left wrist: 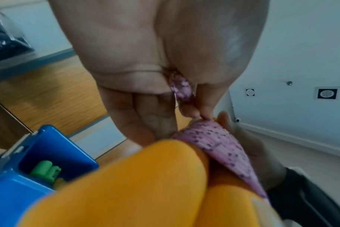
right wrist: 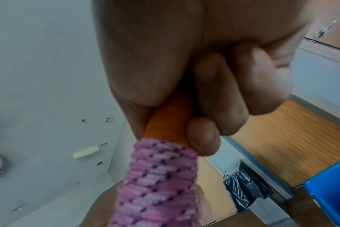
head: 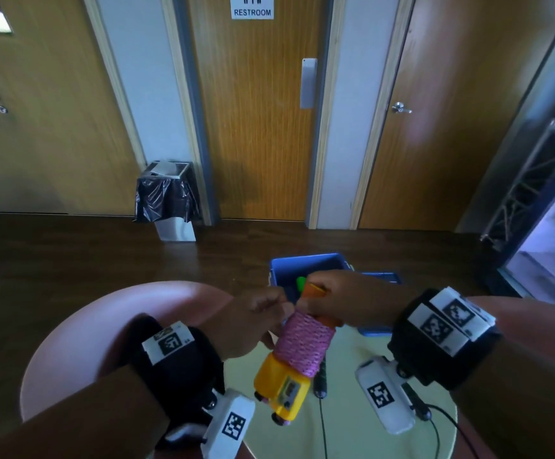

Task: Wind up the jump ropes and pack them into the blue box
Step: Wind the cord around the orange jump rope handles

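Note:
A pink jump rope (head: 302,342) is wound tightly round its two yellow-orange handles (head: 282,389), held tilted above a pale yellow table (head: 345,432). My right hand (head: 335,299) grips the upper end of the handles (right wrist: 169,122). My left hand (head: 253,323) pinches the loose end of the pink rope (left wrist: 181,89) between thumb and fingers at the top of the winding (left wrist: 213,142). The blue box (head: 306,270) stands just behind my hands, with green handles (left wrist: 47,170) lying inside it. A black jump rope (head: 321,389) lies on the table under the bundle.
A pink round stool (head: 104,329) sits left of the table. A bin with a black bag (head: 167,197) stands by the far wall, between wooden doors. A blue lid (head: 382,279) lies beside the box. A metal truss (head: 527,183) stands at the right.

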`<state>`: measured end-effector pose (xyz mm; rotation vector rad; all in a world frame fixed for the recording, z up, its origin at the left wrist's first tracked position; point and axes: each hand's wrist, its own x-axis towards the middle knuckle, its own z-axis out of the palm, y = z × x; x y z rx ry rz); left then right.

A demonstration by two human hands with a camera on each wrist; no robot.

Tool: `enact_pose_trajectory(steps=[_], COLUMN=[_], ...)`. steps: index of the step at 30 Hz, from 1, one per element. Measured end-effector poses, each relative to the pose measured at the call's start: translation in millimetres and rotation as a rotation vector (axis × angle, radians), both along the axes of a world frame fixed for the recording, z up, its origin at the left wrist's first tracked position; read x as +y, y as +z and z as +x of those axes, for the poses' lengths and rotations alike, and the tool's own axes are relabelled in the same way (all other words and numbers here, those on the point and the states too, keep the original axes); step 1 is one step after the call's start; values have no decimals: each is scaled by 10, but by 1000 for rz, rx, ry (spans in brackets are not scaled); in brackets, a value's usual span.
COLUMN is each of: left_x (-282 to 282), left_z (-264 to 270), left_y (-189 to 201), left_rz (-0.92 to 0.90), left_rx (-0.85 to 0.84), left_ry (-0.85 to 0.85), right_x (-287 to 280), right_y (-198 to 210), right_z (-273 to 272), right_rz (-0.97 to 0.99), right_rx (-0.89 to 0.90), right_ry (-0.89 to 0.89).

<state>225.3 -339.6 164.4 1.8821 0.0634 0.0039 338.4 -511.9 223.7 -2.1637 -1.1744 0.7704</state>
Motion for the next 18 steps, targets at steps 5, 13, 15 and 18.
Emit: enact_pose_trajectory(steps=[5, 13, 15, 18], left_x=[20, -77, -134, -260], left_z=[90, 275, 322, 415], left_y=[-40, -157, -177, -165], left_rz=[16, 65, 8, -206], left_rx=[-137, -93, -93, -109], left_ry=[218, 569, 580, 581], right_x=[79, 178, 160, 38], right_y=[-163, -542, -603, -584], right_z=[-52, -235, -166, 26], right_rz=[323, 333, 386, 458], right_rx=[277, 664, 707, 792], right_ry=[-359, -486, -541, -561])
